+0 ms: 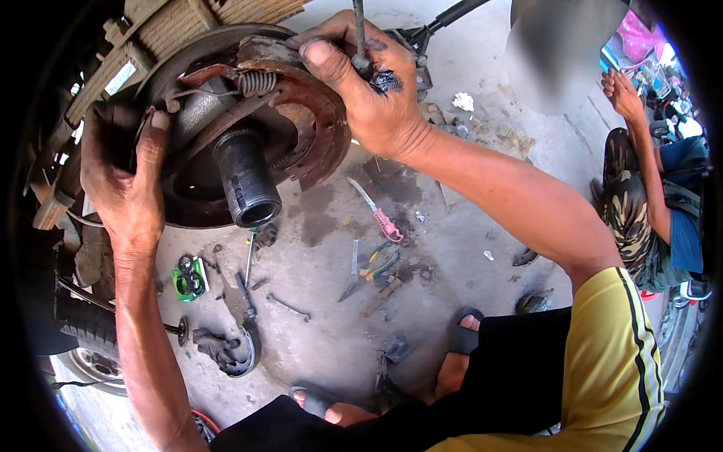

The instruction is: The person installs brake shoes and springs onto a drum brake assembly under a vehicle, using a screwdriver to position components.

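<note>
A rusty drum brake assembly fills the upper left, with a dark threaded axle tube jutting from its middle. My left hand is closed round the left brake shoe, thumb in front, fingers mostly hidden behind. At the upper right, my right hand grips the edge of the right brake shoe; its fingertips are hidden. Out of the crook of that hand rises a thin metal rod; its lower end is hidden. Black grease marks the hand. A coil spring stretches near the top of the shoes.
On the concrete floor lie a pink-handled knife, pliers, a wrench, a green packet with black rings and a loose brake shoe. Another person sits at the right. A wheel stands lower left.
</note>
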`<action>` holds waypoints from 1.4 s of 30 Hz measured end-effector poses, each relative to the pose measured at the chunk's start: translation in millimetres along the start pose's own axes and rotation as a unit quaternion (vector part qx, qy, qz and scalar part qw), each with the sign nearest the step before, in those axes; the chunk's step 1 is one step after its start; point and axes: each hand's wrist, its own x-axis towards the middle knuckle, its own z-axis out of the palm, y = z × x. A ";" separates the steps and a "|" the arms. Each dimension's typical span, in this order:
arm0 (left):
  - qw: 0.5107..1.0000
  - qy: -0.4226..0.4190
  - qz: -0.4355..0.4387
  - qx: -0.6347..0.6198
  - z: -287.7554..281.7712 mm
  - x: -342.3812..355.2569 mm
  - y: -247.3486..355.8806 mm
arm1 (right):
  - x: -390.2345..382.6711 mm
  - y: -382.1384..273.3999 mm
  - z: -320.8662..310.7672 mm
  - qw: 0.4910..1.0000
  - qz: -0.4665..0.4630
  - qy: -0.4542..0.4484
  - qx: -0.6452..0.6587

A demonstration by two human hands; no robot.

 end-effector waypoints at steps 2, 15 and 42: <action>0.999 -0.005 -0.008 -0.036 0.3 -1.8 -6.7 | -1.1 3.1 2.5 0.999 -0.018 0.024 -0.026; 0.997 0.028 -0.043 -0.062 -0.7 -3.6 -18.4 | -10.1 3.8 21.9 0.977 0.149 0.137 0.073; 0.996 -0.077 0.043 -0.028 -24.9 2.1 -27.7 | -19.9 6.6 29.2 0.937 0.253 0.124 0.208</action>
